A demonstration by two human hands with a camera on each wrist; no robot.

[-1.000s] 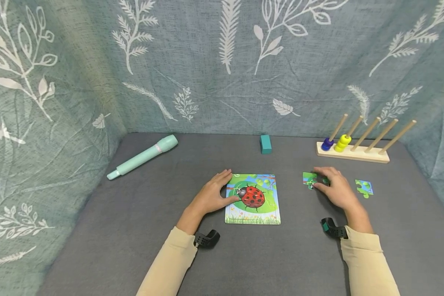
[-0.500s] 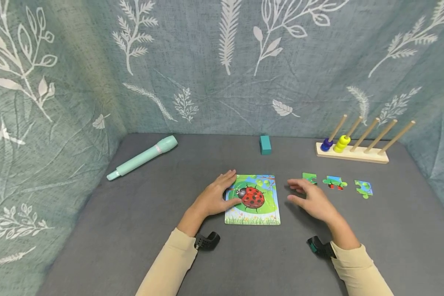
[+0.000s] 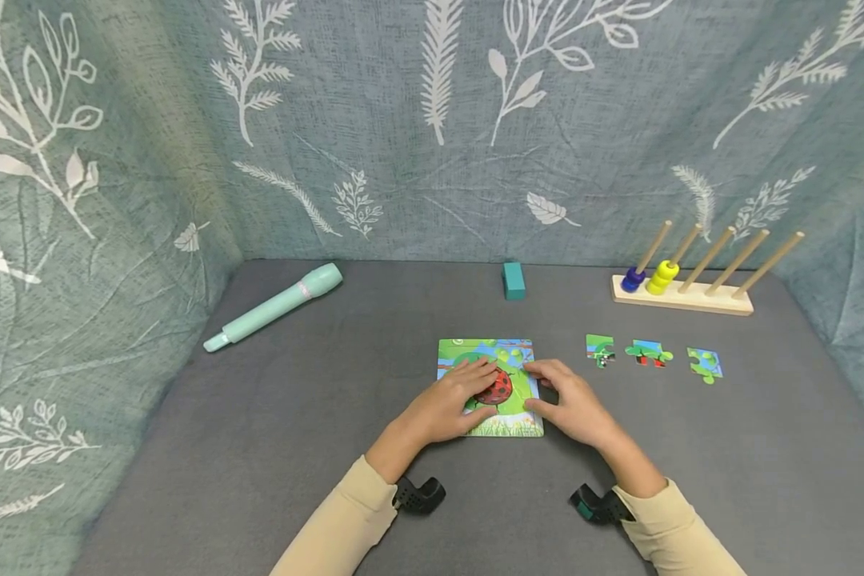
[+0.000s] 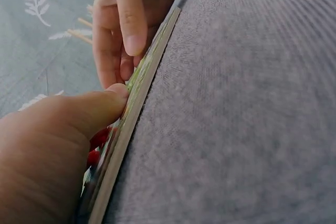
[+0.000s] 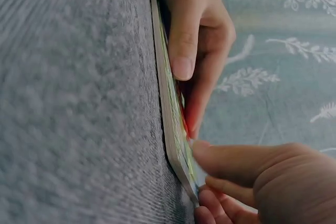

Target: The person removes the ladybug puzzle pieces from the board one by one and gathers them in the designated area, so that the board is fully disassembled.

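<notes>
A square ladybug jigsaw puzzle lies flat on the grey table, its picture partly covered by my hands. My left hand rests across its left and middle part, fingers fairly straight over the ladybug and thumb on the lower area. At the right edge, my right hand touches the board with thumb and fingertips, fingers loosely bent. The right wrist view shows that thumb on the picture side, near a corner of the board. Three loose puzzle pieces, a left one, a middle one and a right one, lie to the right.
A wooden peg stand with blue and yellow beads stands at the back right. Behind the puzzle sits a teal block. A mint-green folded umbrella-like object lies at the back left. Patterned fabric hangs behind the table.
My right hand has moved left from the loose pieces to the puzzle's right edge. My left hand has slid right from the left edge onto the ladybug.
</notes>
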